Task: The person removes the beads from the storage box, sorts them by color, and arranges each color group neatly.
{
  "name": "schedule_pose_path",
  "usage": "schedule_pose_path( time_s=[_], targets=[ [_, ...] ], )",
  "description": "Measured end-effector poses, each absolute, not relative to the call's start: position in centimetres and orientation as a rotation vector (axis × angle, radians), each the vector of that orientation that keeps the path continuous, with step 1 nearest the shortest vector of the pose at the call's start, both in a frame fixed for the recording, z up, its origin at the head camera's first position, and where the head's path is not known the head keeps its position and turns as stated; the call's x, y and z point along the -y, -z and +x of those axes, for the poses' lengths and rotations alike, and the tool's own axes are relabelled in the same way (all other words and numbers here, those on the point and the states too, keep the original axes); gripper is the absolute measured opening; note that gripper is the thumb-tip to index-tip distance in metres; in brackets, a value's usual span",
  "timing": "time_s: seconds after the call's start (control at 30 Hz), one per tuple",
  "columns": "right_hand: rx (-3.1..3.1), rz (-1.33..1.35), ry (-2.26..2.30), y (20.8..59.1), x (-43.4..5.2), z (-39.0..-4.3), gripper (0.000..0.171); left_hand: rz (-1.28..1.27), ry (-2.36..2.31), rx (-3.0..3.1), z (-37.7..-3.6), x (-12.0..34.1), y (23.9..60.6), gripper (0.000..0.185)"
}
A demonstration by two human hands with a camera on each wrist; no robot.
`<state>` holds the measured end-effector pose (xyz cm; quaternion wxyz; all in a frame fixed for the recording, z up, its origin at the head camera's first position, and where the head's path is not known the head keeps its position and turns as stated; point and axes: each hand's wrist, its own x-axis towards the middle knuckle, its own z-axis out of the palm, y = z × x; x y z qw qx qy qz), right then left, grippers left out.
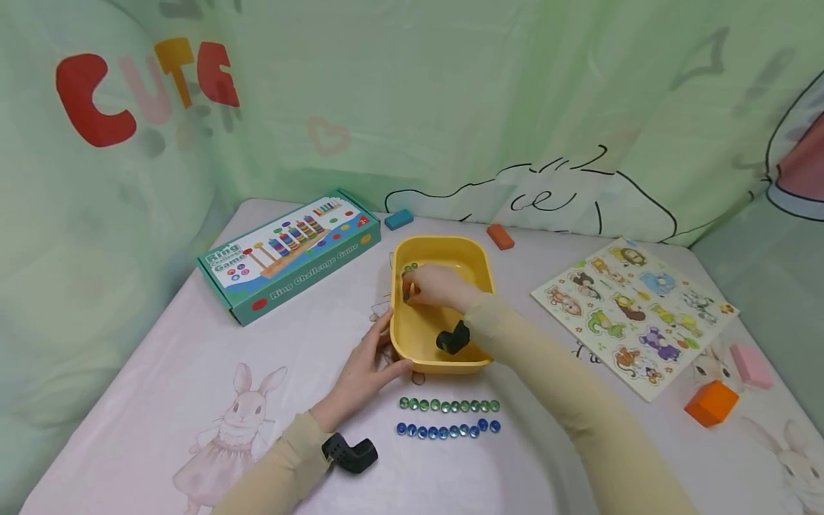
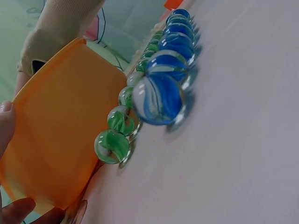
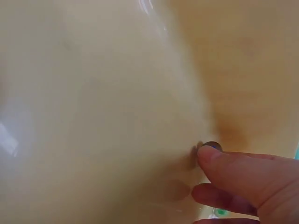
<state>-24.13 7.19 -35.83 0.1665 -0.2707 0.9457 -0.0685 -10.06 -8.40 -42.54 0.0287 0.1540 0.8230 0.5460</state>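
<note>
A yellow plastic tub (image 1: 444,368) stands on the table, its outer wall filling the left of the left wrist view. My left hand (image 1: 363,372) holds the tub at its near left corner, thumb on the near side and fingers along the left wall. Inside the tub, my right hand (image 1: 440,287) pinches a small dark marble (image 3: 213,145) with a touch of blue, close to the left wall. A few green marbles (image 1: 412,267) lie just beyond those fingers. In front of the tub run a row of green marbles (image 1: 445,406) and a row of blue marbles (image 1: 443,432).
A Ring Challenge Game box (image 1: 292,257) lies at the back left. Blue (image 1: 399,219) and orange-red (image 1: 500,237) blocks sit behind the tub. On the right are an animal puzzle board (image 1: 634,315), an orange block (image 1: 712,403) and a pink block (image 1: 752,366).
</note>
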Motion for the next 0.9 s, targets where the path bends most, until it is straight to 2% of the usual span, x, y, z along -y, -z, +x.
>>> schedule_pose_path(
  time_s=[0.2,0.43,0.9],
  targets=[
    [-2.672,-0.823,0.194,35.2,-7.5,-23.8,0.010,0.472,-1.696,-2.531,-10.1,8.6,42.5,0.084],
    [-2.561,-0.873,0.211,35.2,-7.8,-23.1,0.019,0.456,-1.707,-2.517,-10.0,8.7,42.5,0.083],
    [-2.374,-0.966,0.319,35.9,-7.1,-21.8,0.011,0.475,-1.703,-2.514,-9.9,8.4,42.5,0.083]
  ],
)
